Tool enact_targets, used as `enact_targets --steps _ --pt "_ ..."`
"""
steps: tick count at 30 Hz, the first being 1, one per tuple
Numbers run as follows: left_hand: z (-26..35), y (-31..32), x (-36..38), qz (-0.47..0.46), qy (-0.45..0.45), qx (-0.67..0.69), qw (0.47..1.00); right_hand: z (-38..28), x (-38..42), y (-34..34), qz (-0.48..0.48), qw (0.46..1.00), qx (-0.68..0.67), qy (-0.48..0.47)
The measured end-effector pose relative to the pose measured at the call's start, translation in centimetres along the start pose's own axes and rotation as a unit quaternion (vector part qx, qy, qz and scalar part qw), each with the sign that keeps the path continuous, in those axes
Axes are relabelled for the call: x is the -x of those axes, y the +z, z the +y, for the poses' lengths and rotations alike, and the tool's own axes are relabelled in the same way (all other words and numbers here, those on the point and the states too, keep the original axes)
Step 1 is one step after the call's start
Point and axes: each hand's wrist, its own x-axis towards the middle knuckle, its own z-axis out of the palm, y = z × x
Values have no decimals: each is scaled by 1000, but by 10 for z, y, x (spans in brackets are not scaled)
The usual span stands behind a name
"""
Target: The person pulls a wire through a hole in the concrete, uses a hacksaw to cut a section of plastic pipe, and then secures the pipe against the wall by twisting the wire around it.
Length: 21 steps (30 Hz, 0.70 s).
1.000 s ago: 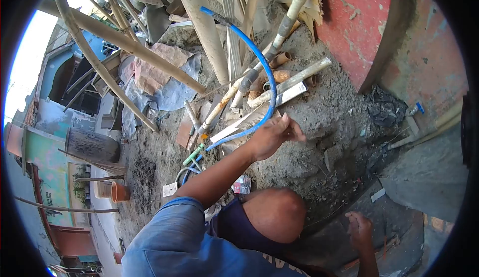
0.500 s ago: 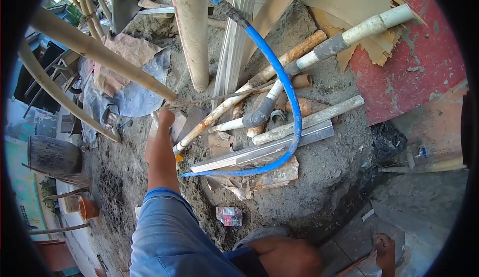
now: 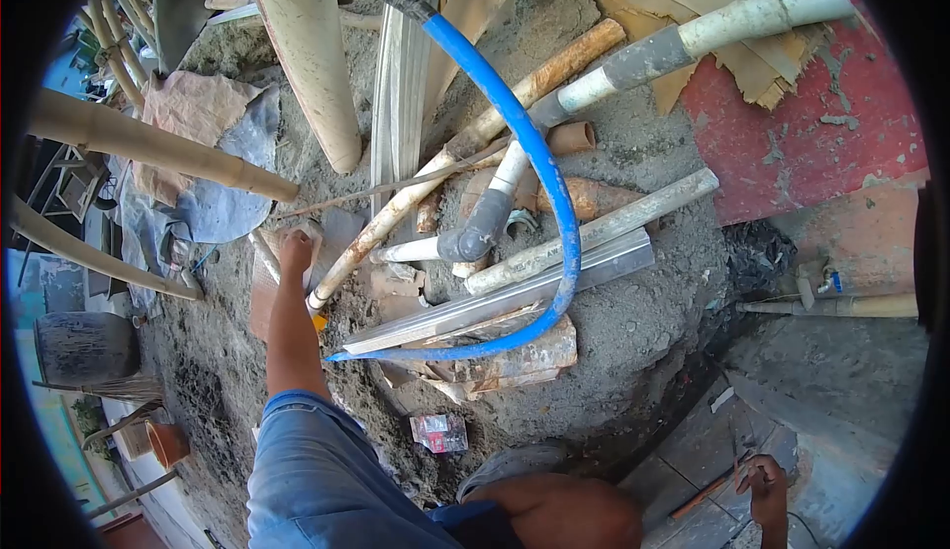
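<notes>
My left hand (image 3: 296,250), at the end of a blue sleeve (image 3: 307,450), reaches over the rubble with its fingers curled. It is above a flat brownish piece (image 3: 261,307), beside a short white pipe (image 3: 264,255); what the fingers hold, if anything, is hidden. A thin rusty rod (image 3: 341,198) ends just beyond the hand. To its right lies a long dirty pipe (image 3: 401,208). My right hand (image 3: 764,482) is low at the right with fingers bent, near a thin orange-brown strip (image 3: 703,493). I cannot make out what is in it.
A blue hose (image 3: 554,168) curves over jointed pipes (image 3: 475,228) and a metal channel (image 3: 396,329). Bamboo poles (image 3: 163,138) slant in from the left. A red sheet (image 3: 792,124) lies at the right, a small printed packet (image 3: 439,433) on the soil, and a dark tub (image 3: 87,346) at the left.
The view has shifted, so most things sit further left. My left hand has drawn slightly back from the rod's end. My right hand has come further into view, fingers bent.
</notes>
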Motion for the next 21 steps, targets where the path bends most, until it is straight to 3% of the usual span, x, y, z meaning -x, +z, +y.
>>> enact_targets --steps 2,5,8,14,16,18,20,21 --pt "-14 10 1 -12 49 -13 999 9 1 3 15 1000 -17 -2" --pt "0 4 16 1 -46 21 999 27 5 11 35 997 -62 -4" --pt "27 -8 28 -10 -80 30 996 39 5 14 34 995 -81 41" --pt "27 -3 28 -38 -56 -11 998 33 10 7 46 994 -90 33" --pt "32 -12 39 28 -25 -32 999 35 12 4 50 994 -91 25" --pt "35 -39 53 11 -22 -11 1000 41 16 -2 54 994 -96 13" --pt "51 -76 81 -6 -23 68 997 47 21 -15 26 999 31 -21" --pt "66 -103 103 -4 -65 69 996 43 23 -16 42 997 70 -1"
